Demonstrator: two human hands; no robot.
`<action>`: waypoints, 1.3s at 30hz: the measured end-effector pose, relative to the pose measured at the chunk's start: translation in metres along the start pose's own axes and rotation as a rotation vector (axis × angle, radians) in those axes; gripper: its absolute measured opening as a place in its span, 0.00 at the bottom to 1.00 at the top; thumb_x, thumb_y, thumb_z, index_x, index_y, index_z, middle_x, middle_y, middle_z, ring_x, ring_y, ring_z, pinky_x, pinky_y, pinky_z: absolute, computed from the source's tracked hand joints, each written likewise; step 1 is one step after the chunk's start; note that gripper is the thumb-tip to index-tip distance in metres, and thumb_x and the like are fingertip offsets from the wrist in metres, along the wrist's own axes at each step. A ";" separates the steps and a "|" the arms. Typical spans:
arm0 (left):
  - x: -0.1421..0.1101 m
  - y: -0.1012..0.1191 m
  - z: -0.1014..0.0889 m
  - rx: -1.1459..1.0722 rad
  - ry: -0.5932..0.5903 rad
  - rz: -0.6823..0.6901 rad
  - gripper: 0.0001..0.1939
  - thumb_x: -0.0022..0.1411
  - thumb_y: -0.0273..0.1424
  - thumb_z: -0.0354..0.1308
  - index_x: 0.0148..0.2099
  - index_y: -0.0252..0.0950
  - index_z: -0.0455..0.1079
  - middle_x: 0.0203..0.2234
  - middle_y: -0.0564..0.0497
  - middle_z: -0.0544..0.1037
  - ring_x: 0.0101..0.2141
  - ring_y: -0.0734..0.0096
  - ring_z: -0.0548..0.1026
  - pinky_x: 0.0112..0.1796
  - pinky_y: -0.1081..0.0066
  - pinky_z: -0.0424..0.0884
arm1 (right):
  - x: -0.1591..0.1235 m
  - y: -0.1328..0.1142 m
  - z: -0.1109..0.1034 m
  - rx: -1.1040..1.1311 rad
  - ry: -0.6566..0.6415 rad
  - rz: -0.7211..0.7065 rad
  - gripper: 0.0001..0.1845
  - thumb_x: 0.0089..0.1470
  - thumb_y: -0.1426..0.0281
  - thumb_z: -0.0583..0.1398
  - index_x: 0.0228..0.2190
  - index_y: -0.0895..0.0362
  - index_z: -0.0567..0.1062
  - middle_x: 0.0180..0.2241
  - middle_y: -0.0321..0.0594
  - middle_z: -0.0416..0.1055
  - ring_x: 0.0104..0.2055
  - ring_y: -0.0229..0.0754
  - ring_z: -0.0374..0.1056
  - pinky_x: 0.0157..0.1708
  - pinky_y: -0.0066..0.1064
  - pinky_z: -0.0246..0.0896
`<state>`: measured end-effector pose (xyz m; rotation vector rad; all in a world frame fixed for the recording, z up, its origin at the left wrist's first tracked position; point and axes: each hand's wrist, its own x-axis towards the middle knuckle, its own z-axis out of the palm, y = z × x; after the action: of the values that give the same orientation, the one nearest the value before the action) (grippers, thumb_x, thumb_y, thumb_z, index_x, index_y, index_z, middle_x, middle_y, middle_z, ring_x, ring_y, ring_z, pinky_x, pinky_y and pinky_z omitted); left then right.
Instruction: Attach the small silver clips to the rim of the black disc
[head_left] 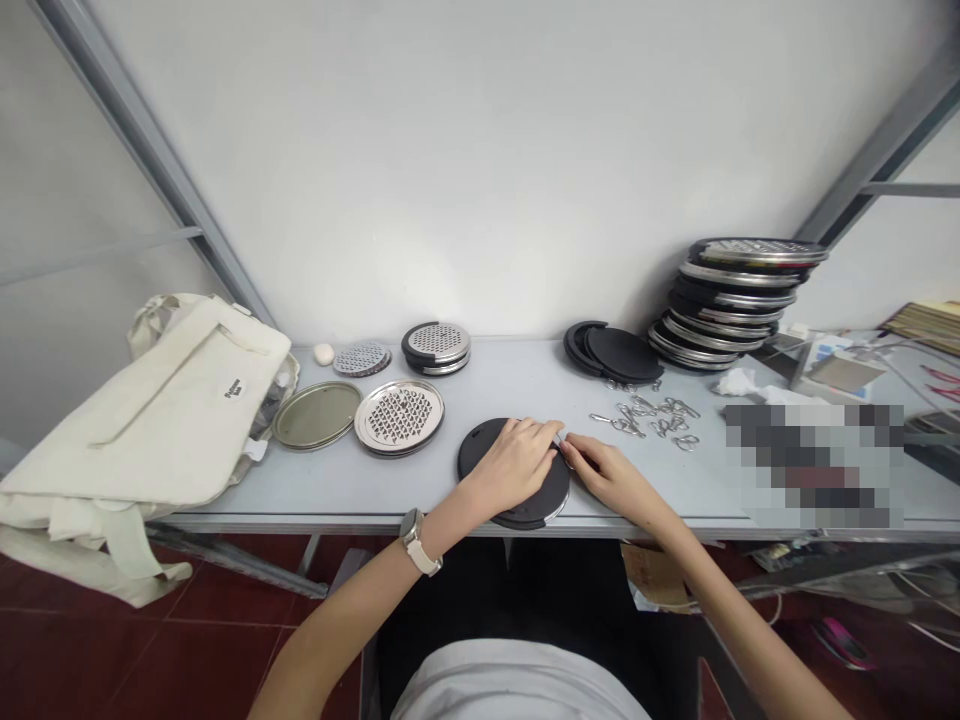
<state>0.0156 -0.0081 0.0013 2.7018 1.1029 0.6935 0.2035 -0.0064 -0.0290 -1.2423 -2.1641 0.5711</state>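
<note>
A round black disc (480,455) with a silvery lower rim lies at the table's front edge; it resembles the round graters nearby. My left hand (517,460) lies across its top, fingers bent together and pressing at its right side. At that edge my right hand (600,472) is closed in a pinch on a small metal piece (559,437), mostly hidden by the fingertips. Several metal wire clips (637,410) are scattered beyond my right hand. To the left of the disc sits a round grater plate (399,415) on a stack, beside a plain metal disc (319,413).
A tall stack of round graters (739,300) leans at the back right, near black discs (622,353). Further grater plates (362,358) and a black-rimmed grater (436,345) stand along the wall. A cream bag (165,420) covers the left end. Part of the right side is pixelated.
</note>
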 end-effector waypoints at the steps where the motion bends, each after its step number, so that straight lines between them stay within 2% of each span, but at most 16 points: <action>1: 0.000 0.000 0.000 0.000 0.000 0.001 0.15 0.69 0.26 0.44 0.56 0.36 0.57 0.44 0.46 0.73 0.47 0.63 0.70 0.50 0.61 0.63 | 0.000 0.000 0.000 0.004 -0.001 0.000 0.17 0.65 0.62 0.46 0.26 0.54 0.64 0.25 0.37 0.67 0.28 0.41 0.63 0.31 0.31 0.57; 21: 0.000 -0.001 0.001 0.008 0.007 0.025 0.15 0.68 0.25 0.45 0.56 0.34 0.58 0.44 0.46 0.73 0.46 0.64 0.70 0.49 0.63 0.62 | 0.000 -0.002 0.000 0.049 -0.006 0.012 0.13 0.60 0.67 0.49 0.24 0.54 0.59 0.21 0.31 0.58 0.25 0.37 0.56 0.27 0.29 0.52; 31: 0.000 0.000 0.000 0.006 0.001 0.011 0.15 0.69 0.25 0.44 0.56 0.35 0.58 0.45 0.46 0.73 0.46 0.63 0.70 0.49 0.63 0.62 | -0.002 -0.002 -0.001 0.147 -0.015 0.031 0.07 0.61 0.67 0.50 0.31 0.54 0.60 0.24 0.31 0.60 0.26 0.38 0.58 0.29 0.29 0.54; 39: 0.000 0.000 0.000 -0.024 0.010 0.026 0.14 0.68 0.24 0.45 0.55 0.34 0.58 0.43 0.47 0.75 0.45 0.66 0.72 0.49 0.65 0.60 | -0.002 -0.004 -0.001 0.166 -0.018 0.025 0.05 0.60 0.68 0.50 0.31 0.53 0.60 0.23 0.30 0.58 0.25 0.38 0.56 0.28 0.29 0.54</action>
<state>0.0157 -0.0074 0.0011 2.7001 1.0558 0.7208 0.2027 -0.0098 -0.0264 -1.1802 -2.0714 0.7585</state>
